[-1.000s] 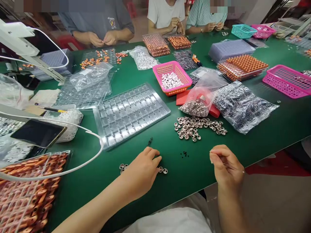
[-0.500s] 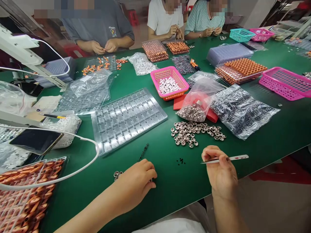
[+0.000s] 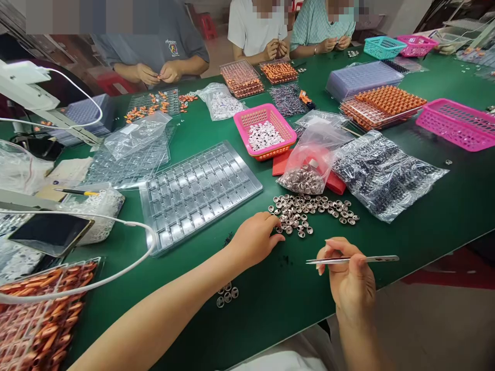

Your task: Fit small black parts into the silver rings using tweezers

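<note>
My left hand [image 3: 255,238] reaches forward over the green table, its curled fingertips touching the near edge of a loose heap of small silver metal rings [image 3: 309,208]. My right hand [image 3: 348,278] pinches a pair of silver tweezers [image 3: 353,259], held level with the tips pointing left. A few of the same rings [image 3: 227,294] lie below my left forearm. A clear plastic compartment tray [image 3: 197,191] sits just beyond my left hand.
A clear bag of rings [image 3: 309,165], a bag of dark parts [image 3: 381,172], pink baskets [image 3: 265,131] [image 3: 458,123], trays of orange parts [image 3: 382,100], a phone [image 3: 48,232] and a white cable [image 3: 96,278] lie around. Three people work across the table.
My left hand left the small group of rings near the table edge and moved forward right to the ring heap. My right hand turned the tweezers level and shifted slightly right.
</note>
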`<state>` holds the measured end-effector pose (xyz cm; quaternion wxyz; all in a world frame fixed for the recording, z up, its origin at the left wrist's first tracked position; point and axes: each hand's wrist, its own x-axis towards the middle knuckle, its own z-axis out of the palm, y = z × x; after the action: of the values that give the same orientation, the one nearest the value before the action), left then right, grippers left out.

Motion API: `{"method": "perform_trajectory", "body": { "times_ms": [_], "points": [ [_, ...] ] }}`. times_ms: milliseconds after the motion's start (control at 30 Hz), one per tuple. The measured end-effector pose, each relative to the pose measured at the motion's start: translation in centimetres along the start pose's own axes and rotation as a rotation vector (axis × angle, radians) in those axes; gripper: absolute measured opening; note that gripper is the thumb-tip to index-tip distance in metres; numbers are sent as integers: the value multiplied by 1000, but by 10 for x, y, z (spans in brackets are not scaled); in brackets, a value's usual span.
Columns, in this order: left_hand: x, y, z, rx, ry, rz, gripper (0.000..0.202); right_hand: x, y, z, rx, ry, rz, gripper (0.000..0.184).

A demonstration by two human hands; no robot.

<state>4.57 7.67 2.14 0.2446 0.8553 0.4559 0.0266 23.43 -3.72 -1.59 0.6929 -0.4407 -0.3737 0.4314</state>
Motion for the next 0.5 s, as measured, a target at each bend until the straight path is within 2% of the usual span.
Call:
{"method": "perform_trajectory", "body": {
  "times_ms": [233,500],
  "points": [
    [1,-2,6,-33,4,4,8,1,1,0,8,-25,-6,41],
    [-8,-3,3,-88,62,33,8,3,5,0,48,-31,28,37]
  ]
}}
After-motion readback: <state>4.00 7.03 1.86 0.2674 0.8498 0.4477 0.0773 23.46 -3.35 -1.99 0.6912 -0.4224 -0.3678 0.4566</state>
